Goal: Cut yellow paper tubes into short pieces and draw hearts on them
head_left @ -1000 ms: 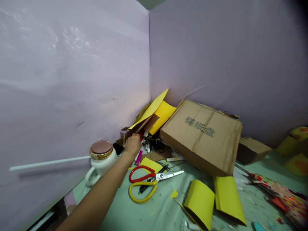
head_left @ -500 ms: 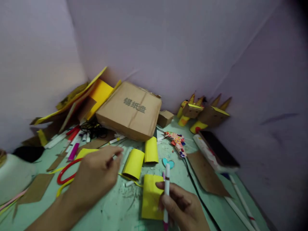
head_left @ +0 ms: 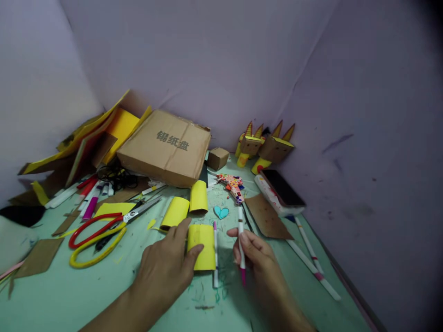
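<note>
My right hand (head_left: 258, 249) is closed around a white marker (head_left: 241, 226), held upright with its magenta end pointing down. At the left side of a yellow paper tube (head_left: 204, 246), my left hand (head_left: 169, 260) has its thumb and fingers apart, with the thumb over the tube's face. Whether it grips the tube is not plain. A second marker (head_left: 216, 272), white with a purple tip, lies along the tube's right edge. Two more yellow tubes, one nearer (head_left: 176, 212) and one farther (head_left: 199, 196), rest just behind. Beyond them is a blue heart (head_left: 220, 212).
Red-and-yellow scissors (head_left: 122, 221) lie left of my left hand. A cardboard box (head_left: 166, 147) stands at the back, beside stacked yellow-brown sheets. A patterned glue gun (head_left: 231, 182), horned cardboard figures (head_left: 273, 147), a phone (head_left: 282, 186) and a brown card piece (head_left: 266, 216) are to the right.
My left hand has moved right to the yellow tube, uncovering the scissors. My right hand, still with the marker, has drawn away from that tube. The view has shifted.
</note>
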Demonstrator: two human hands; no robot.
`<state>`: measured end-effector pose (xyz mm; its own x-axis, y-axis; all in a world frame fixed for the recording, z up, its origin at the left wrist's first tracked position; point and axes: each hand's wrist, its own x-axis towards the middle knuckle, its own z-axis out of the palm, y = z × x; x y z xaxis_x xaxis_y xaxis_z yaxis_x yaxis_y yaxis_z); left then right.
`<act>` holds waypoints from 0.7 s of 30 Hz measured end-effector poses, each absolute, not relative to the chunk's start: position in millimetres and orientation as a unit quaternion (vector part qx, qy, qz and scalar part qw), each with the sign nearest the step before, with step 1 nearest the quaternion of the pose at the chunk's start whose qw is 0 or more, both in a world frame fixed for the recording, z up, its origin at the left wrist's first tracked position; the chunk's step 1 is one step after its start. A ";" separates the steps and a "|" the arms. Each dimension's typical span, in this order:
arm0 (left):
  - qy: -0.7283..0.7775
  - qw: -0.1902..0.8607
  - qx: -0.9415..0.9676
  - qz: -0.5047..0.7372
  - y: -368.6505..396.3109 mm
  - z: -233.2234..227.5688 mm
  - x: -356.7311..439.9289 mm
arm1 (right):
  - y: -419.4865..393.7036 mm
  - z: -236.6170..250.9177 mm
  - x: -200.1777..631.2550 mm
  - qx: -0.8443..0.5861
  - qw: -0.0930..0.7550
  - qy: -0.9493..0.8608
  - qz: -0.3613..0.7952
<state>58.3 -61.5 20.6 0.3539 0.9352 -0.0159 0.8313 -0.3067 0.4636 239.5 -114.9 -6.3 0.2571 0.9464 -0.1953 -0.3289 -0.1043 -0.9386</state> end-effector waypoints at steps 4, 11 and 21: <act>0.448 0.372 0.748 0.318 -56.6 16.8 55.3 | -118.6 -3.8 235.0 -0.400 0.532 -0.312 0.678; 0.281 0.697 0.601 0.273 -50.5 19.4 57.8 | -121.0 -9.8 232.4 -0.304 0.427 -0.342 0.780; 0.529 0.415 0.680 0.291 -45.2 29.2 49.1 | -122.7 3.4 240.0 -0.378 0.585 -0.310 0.647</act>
<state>49.1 -45.2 29.2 0.2709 0.9616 -0.0439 0.4788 -0.0950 0.8728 240.0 -122.7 3.4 -0.0295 0.9917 -0.1252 -0.5226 -0.1221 -0.8438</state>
